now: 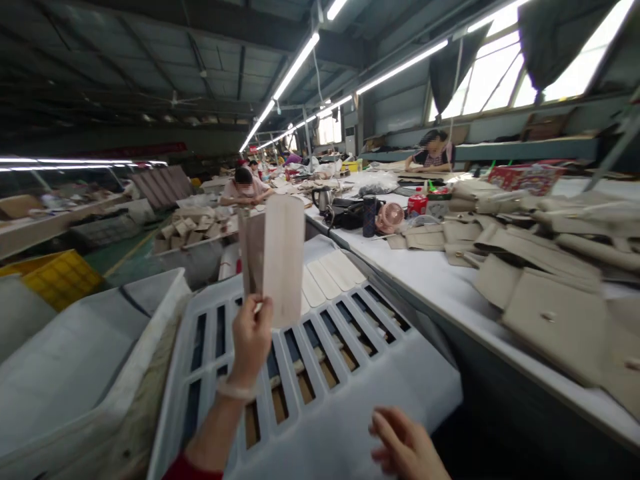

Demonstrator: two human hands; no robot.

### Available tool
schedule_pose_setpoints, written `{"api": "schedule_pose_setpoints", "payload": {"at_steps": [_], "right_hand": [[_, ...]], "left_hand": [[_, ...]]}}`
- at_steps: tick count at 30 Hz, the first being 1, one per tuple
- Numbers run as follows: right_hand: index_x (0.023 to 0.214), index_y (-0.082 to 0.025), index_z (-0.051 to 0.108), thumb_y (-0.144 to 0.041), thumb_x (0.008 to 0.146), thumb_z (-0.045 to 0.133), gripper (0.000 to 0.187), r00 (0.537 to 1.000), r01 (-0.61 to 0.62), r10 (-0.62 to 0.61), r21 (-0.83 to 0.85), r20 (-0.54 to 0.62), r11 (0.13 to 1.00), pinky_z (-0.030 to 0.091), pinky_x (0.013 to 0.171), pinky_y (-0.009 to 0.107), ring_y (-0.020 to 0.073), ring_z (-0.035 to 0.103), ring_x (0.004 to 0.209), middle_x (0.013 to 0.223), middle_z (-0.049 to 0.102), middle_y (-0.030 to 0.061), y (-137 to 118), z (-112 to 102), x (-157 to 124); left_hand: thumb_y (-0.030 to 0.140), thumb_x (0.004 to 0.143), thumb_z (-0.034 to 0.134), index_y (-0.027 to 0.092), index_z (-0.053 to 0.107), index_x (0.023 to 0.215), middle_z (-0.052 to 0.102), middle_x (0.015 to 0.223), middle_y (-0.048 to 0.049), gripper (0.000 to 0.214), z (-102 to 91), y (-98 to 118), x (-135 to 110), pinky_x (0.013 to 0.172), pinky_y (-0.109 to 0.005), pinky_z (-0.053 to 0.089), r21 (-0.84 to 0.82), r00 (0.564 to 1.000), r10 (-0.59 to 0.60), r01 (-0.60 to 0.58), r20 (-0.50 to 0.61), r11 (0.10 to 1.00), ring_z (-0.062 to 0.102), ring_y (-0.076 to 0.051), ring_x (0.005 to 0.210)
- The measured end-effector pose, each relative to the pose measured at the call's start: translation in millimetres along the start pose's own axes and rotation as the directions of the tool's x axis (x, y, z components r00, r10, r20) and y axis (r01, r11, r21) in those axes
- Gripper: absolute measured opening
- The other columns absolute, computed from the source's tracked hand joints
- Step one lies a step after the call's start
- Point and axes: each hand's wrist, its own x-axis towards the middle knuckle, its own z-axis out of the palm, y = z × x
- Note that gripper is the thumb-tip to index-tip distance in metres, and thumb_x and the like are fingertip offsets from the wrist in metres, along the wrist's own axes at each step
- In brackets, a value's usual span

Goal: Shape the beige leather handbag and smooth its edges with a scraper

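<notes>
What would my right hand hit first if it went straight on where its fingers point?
Your right hand would likely meet the slotted plastic crate first; depth is unclear, so it might instead pass above that toward your left hand.

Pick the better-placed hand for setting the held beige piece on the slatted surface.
Probably left: the left hand grips the beige piece over the slatted surface; the right hand, apart from the piece, holds nothing visible.
</notes>
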Motion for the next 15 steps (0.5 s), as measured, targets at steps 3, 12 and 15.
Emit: {"api": "schedule_pose_setpoints", "payload": {"at_steps": [3, 12, 15], "right_hand": [[0.142, -0.029, 0.036, -0.058, 0.078, 0.070, 0.077, 0.887, 0.418, -0.367, 0.147, -0.280, 0.897, 0.051, 0.096, 0.043, 0.0273, 0.060, 0.117, 0.143, 0.049, 0.0129, -66, -30, -28], [0.137, -0.032, 0.046, -0.041, 0.072, 0.079, 0.074, 0.471, 0.318, -0.499, -0.387, -0.728, 0.865, 0.048, 0.092, 0.045, 0.0284, 0.054, 0.111, 0.125, 0.058, 0.0063, -109, -173, -158], [0.139, -0.035, 0.045, -0.038, 0.071, 0.081, 0.077, 0.400, 0.240, -0.582, -0.532, -0.708, 0.812, 0.045, 0.097, 0.046, 0.0281, 0.052, 0.114, 0.129, 0.056, 0.0054, -95, -222, -216]], "left_hand": [[0.026, 0.091, 0.058, 0.020, 0.061, 0.085, 0.059, 0.072, 0.0022, 0.009, 72.4, 38, -114, 0.063, -0.024, 0.043, -0.077, 0.954, 0.074, -0.054, 0.290, 0.996, 0.056, -0.014, 0.068], [0.043, 0.080, 0.074, 0.019, 0.046, 0.131, 0.063, 0.122, -0.0120, 0.063, 182.8, 158, -261, 0.096, -0.033, 0.053, -0.719, 0.254, 0.750, -0.220, 0.610, 0.659, 0.059, -0.024, 0.115], [0.028, 0.083, 0.074, 0.021, 0.054, 0.121, 0.067, 0.108, -0.0045, 0.043, 187.8, 180, -257, 0.087, -0.022, 0.055, -0.794, 0.319, 0.805, -0.203, 0.500, 0.573, 0.065, -0.016, 0.100]]}}
